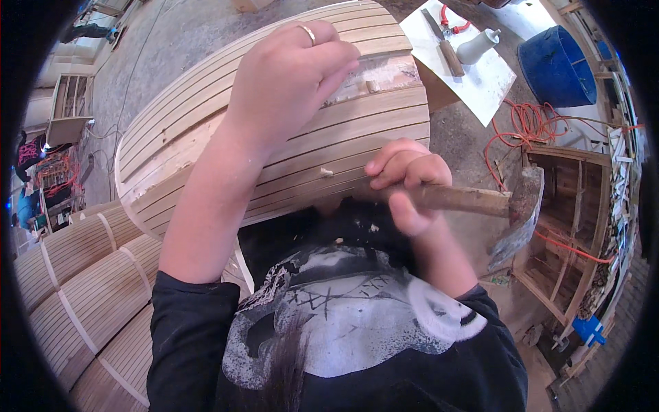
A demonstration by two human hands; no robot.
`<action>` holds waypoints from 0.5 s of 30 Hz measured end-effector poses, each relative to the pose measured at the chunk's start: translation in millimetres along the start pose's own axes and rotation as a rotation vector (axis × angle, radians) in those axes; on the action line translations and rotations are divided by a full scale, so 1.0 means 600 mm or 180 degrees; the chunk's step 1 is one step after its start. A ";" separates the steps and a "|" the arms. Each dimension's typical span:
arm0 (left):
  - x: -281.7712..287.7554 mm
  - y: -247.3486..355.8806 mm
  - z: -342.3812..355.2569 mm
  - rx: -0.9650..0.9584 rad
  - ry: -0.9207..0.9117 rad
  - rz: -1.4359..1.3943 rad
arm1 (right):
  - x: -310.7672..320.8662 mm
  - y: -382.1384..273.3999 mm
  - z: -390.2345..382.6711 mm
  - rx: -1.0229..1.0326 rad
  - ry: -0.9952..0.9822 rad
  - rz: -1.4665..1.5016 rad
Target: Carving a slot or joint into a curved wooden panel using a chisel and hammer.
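Observation:
My left hand (295,75), with a ring on one finger, is closed in a fist-like pinch over a curved panel of wooden slats (364,120). Whatever its fingers hold is hidden. Beside the fingertips, a rough, pale gap (384,74) runs between the slats, with a small wood chip in it. My right hand (412,182) grips the wooden handle of a hatchet (473,201), held near the panel's near right edge. The metal head, somewhat blurred, points to the right, away from the panel. A loose wood shaving (326,172) lies on the slats.
Beyond the panel, a white board (491,89) bears a white bottle (478,47), a wooden-handled tool (449,58) and red-handled pliers (453,24). A blue tub (556,66), orange cord (525,130) and wooden crate (566,199) are at right. Slatted bundles (89,281) lie left.

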State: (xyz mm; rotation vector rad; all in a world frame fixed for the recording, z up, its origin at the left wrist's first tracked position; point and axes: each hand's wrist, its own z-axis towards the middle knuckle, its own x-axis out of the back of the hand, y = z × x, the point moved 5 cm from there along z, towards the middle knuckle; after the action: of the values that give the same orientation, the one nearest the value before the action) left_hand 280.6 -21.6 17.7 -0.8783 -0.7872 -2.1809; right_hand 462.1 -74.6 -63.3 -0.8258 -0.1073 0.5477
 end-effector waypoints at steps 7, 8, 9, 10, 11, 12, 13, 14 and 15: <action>0.046 -0.005 -0.018 0.0078 -0.0455 -0.1054 | 0.001 0.002 -0.002 -0.0055 0.0204 0.0083; 0.056 -0.014 -0.028 0.0088 -0.0451 -0.1032 | 0.002 0.003 -0.003 -0.0066 0.0226 0.0138; 0.075 -0.032 -0.043 0.0280 -0.0172 -0.0807 | 0.002 0.003 -0.003 -0.0062 0.0206 0.0163; 0.094 -0.047 -0.056 0.0472 0.0109 -0.0579 | 0.002 0.003 -0.002 -0.0111 0.0190 0.0188; 0.106 -0.054 -0.066 0.0493 0.0123 -0.0551 | 0.000 0.003 -0.001 -0.0160 0.0171 0.0213; 0.119 -0.063 -0.078 0.0635 0.0239 -0.0574 | -0.001 0.002 -0.002 -0.0260 0.0202 0.0192; 0.129 -0.069 -0.090 0.0777 0.0359 -0.0597 | -0.005 0.001 -0.003 -0.0262 0.0163 0.0228; 0.132 -0.070 -0.097 0.0809 0.0383 -0.0562 | -0.004 0.001 -0.004 -0.0222 0.0265 0.0138; 0.135 -0.069 -0.103 0.0799 0.0348 -0.0460 | -0.005 0.000 -0.003 -0.0179 0.0363 0.0056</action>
State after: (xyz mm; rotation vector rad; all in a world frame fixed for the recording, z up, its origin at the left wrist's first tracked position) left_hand 181.8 -68.3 30.4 -0.5875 -1.0704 -2.1714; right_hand 460.2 -77.0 -63.9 -0.9117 -0.0108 0.5147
